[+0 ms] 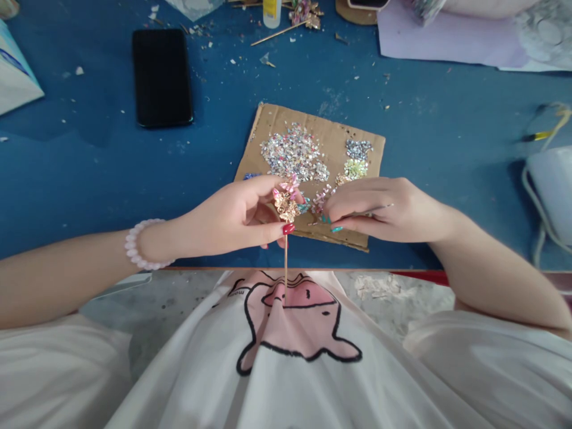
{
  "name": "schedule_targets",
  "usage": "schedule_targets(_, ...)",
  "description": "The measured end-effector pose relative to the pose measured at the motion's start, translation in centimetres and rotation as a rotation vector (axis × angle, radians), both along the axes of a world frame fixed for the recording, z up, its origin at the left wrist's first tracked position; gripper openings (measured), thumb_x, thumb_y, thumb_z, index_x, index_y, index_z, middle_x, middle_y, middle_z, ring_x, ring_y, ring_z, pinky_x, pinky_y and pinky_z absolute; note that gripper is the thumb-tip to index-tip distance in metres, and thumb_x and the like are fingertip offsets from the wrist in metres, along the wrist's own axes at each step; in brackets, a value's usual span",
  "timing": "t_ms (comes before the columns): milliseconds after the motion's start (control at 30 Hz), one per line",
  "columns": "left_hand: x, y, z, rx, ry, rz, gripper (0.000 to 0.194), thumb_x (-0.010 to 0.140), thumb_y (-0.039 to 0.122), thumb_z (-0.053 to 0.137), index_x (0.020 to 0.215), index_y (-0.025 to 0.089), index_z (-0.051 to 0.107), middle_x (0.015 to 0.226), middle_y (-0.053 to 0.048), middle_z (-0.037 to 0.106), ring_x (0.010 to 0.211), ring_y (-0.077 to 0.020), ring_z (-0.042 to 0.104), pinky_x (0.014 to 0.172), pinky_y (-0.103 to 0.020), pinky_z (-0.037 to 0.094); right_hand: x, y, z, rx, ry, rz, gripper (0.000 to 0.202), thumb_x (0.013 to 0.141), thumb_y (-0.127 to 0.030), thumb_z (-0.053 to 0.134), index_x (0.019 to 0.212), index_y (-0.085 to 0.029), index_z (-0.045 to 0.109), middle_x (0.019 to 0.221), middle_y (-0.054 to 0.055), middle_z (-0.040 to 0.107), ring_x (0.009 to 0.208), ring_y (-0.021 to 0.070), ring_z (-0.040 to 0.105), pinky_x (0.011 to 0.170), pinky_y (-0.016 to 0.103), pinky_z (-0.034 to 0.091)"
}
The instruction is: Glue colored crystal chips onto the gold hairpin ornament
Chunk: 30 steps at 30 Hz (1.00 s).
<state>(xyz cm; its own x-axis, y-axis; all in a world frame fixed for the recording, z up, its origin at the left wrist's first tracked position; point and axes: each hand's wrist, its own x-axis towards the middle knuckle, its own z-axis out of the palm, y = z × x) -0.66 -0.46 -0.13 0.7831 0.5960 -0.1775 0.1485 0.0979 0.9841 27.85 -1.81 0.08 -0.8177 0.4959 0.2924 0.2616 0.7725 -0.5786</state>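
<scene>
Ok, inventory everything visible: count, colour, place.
Table: one, blue, beneath
Cardboard: one, brown, on table
Chip piles: several, mixed, on cardboard
Stick ornament: one, gold, pink, left hand
Thin tool: one, pale, right hand
Phone: one, black, upper left
Bottle: one, yellow label, top
Ornament cluster: one, multicoloured, beside bottle
Sheet: one, purple, upper right
Pack: one, white, left edge
Bracelet: one, pink, left wrist
Shirt: one, white, bottom
Left hand: one, red nails, centre
Right hand: one, teal nails, right

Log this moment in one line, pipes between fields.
left hand: holds gold-and-pink ornament on thin stick | right hand: pinches slim tool over cardboard, near pink pieces | phone: lies apart on blue table
</scene>
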Motion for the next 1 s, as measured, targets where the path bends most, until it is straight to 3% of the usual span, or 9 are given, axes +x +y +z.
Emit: schedule_targets(1000, -0.20, 0.14, -0.12, -0.016, -0.013, -0.019, 0.015, 0.091, 0.017, 0.069, 0.099, 0.021, 0.058, 0.082, 0.004, 0.075, 0.078, -0.0150, 0.079, 0.060, -0.019, 0.065, 0.17, -0.08, 0.22, -0.017, 0.004, -0.016, 0.008, 0.107, -0.023, 0.061, 0.104, -0.018, 0.067, 0.101, 0.005, 0.076, 0.093, 0.0150, 0.074, 0.082, 0.029, 0.058)
